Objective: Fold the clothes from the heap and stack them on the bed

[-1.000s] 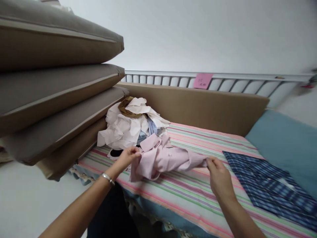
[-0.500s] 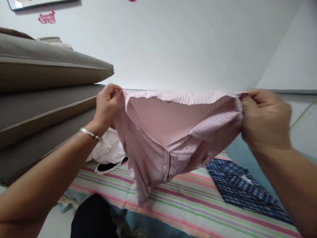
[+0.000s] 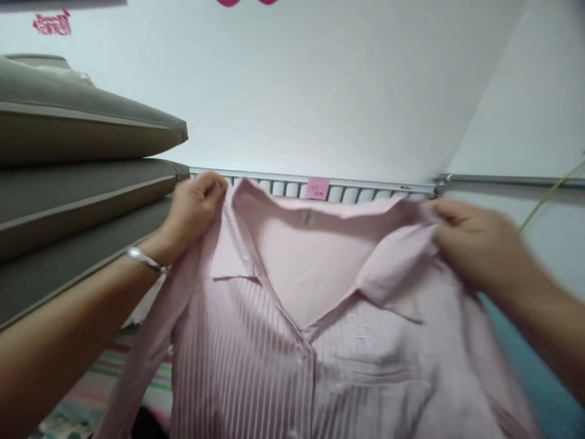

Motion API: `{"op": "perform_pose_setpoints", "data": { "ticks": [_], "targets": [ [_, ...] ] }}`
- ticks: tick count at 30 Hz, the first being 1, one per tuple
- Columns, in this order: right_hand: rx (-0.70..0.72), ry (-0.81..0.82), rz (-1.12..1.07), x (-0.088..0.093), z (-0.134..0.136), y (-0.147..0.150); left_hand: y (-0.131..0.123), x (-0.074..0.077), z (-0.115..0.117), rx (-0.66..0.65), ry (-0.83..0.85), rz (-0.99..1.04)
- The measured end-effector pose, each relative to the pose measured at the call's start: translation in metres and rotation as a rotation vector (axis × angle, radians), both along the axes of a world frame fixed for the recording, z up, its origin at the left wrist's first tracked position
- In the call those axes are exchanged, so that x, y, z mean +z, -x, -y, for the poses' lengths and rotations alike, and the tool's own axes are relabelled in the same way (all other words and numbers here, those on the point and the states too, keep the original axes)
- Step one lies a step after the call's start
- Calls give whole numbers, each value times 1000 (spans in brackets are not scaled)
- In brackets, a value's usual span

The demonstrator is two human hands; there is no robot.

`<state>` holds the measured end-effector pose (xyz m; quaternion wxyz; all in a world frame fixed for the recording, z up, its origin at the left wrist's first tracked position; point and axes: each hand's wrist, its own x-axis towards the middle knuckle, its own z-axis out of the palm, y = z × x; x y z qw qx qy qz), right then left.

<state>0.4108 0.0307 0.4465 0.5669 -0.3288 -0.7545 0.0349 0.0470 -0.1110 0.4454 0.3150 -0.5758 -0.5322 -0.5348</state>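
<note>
A pink striped button-up shirt [image 3: 256, 360] hangs stretched out between my two hands, its front toward me and its collar spread. My left hand [image 3: 196, 207], with a silver bangle [image 3: 145, 258] at the wrist, pinches the shirt near the collar on the left. On the opposite side, my right hand [image 3: 475, 244] grips the shirt near the other collar point; it is somewhat blurred. A chest pocket with small embroidery shows on the right front. The lower part of the shirt runs out of view at the bottom.
Thick grey cushions [image 3: 91, 177] are stacked at the left. A white radiator [image 3: 274, 186] with a pink note [image 3: 317, 188] stands against the wall behind the shirt. A grey pipe [image 3: 512, 182] runs along the right. Striped cloth [image 3: 91, 387] shows at lower left.
The shirt has opened out and now hangs longer, with its collar flaps unfolded and its front facing me. My view has tilted up, showing the radiator; the blue checked cloth is no longer visible.
</note>
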Motion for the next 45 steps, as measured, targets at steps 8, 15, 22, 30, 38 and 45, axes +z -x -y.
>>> {"op": "perform_pose_setpoints", "data": {
  "ticks": [8, 15, 22, 30, 38, 45],
  "targets": [
    [-385, -152, 395, 27, -116, 45, 44, -5, -152, 31, 121, 85],
    [-390, -451, 213, 98, -106, 40, 37, 71, -155, -33, -164, 97],
    [-142, -272, 285, -54, -69, 13, 41, -68, -98, -153, 251, 110],
    [111, 255, 530, -316, -18, 5, 37, -308, -43, -130, 948, 122],
    [106, 384, 395, -388, 31, -8, 24, -373, 4, -97, 1050, 120],
    [110, 456, 455, -388, 62, -37, -3, -375, 53, -98, 990, 120]
  ]
}}
